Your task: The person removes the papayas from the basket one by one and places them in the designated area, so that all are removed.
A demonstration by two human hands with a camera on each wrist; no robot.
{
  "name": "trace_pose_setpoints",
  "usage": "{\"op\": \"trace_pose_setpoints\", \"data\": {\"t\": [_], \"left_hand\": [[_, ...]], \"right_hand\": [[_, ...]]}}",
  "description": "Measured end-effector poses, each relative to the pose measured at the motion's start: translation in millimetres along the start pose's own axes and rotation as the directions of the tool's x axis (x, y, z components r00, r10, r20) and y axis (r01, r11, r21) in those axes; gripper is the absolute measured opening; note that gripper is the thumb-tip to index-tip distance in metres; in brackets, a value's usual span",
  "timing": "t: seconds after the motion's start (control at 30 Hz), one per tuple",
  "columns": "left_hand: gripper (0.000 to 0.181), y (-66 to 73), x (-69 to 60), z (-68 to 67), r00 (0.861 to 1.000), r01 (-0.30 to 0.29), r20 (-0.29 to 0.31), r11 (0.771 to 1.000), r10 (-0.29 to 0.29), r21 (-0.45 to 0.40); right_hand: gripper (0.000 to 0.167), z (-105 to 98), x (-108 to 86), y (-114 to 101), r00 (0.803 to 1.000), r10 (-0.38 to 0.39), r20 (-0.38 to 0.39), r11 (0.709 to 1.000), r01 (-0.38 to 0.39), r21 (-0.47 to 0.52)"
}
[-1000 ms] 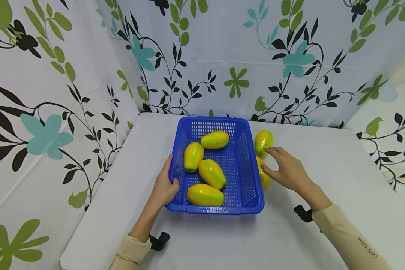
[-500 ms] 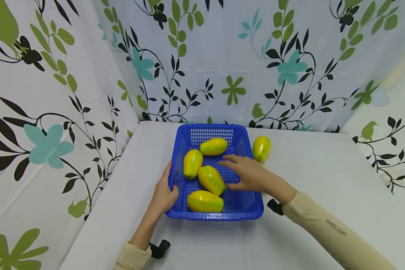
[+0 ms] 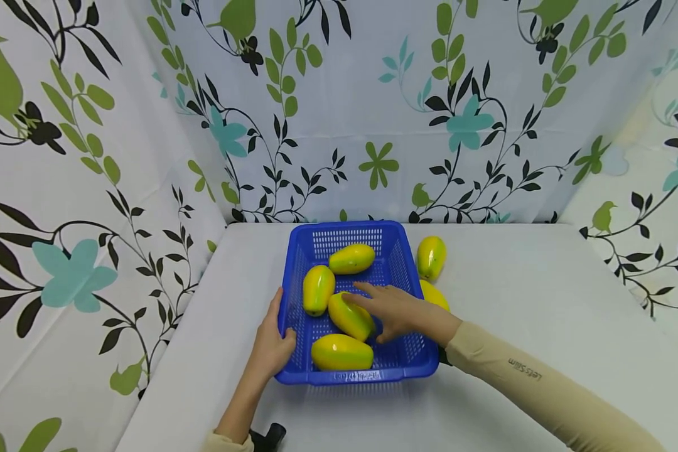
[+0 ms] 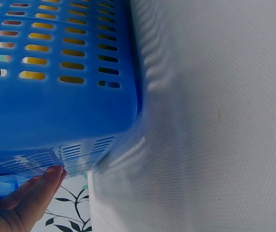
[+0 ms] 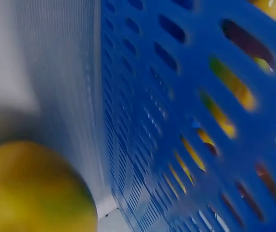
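Observation:
In the head view a blue plastic basket (image 3: 424, 361) stands on the white table. My left hand (image 3: 272, 342) grips its left rim, thumb on top; in the left wrist view the fingers (image 4: 44, 191) lie against its outer wall. Inside lie several yellow-green papayas: one at the back (image 3: 352, 258), one at the left (image 3: 319, 290), one at the front (image 3: 341, 353) and a middle papaya (image 3: 347, 319). My right hand (image 3: 398, 311) reaches over the right rim, its spread fingers over the middle papaya and the thumb beside its right end. Whether they press on it is unclear.
Just outside the basket's right wall lie two more papayas, one farther back (image 3: 432, 257) and one partly hidden by the right arm (image 3: 434, 295). A patterned curtain (image 3: 316, 157) closes off the back and sides of the white table (image 3: 514, 289).
My right hand has moved left from the papayas outside the basket, over its rim, to the middle papaya inside. The left hand stays on the rim. The head view has tilted up slightly.

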State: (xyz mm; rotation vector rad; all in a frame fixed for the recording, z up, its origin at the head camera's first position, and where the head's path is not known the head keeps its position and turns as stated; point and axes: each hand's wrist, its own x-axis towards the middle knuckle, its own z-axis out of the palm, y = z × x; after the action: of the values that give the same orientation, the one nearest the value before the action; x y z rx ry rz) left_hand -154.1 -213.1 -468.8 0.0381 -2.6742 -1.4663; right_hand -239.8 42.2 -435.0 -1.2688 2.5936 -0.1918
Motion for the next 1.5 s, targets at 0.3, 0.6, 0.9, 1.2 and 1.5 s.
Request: {"op": "trace_pose_setpoints", "data": {"t": [0.3, 0.6, 0.9, 1.2, 1.5], "left_hand": [[0.080, -4.6, -7.2, 2.5, 0.999, 0.039, 0.007, 0.999, -0.039, -0.003], [0.079, -5.1, -7.4, 3.8, 0.999, 0.032, 0.001, 0.999, -0.032, 0.001], [0.079, -2.4, -4.9, 4.6, 1.000, 0.017, -0.001, 1.000, -0.017, 0.002], [0.080, -1.2, -1.1, 2.9, 1.000, 0.019, 0.005, 1.000, -0.019, 0.004], [0.080, -0.4, 0.4, -0.5, 1.000, -0.002, 0.005, 1.000, 0.002, 0.017]], "right_hand": [[0.093, 16.9, 2.4, -4.6, 0.995, -0.089, -0.035, 0.996, 0.088, -0.019], [0.094, 20.6, 2.0, -3.2, 0.996, -0.067, -0.060, 0.996, 0.064, -0.055], [0.091, 12.9, -6.3, -1.4, 0.991, -0.074, -0.115, 0.996, 0.067, -0.062], [0.093, 0.5, -20.7, 2.4, 0.978, -0.079, -0.191, 0.996, 0.071, -0.050], [0.093, -15.7, -52.2, 13.1, 0.956, -0.030, -0.293, 1.000, 0.028, -0.011]]}}
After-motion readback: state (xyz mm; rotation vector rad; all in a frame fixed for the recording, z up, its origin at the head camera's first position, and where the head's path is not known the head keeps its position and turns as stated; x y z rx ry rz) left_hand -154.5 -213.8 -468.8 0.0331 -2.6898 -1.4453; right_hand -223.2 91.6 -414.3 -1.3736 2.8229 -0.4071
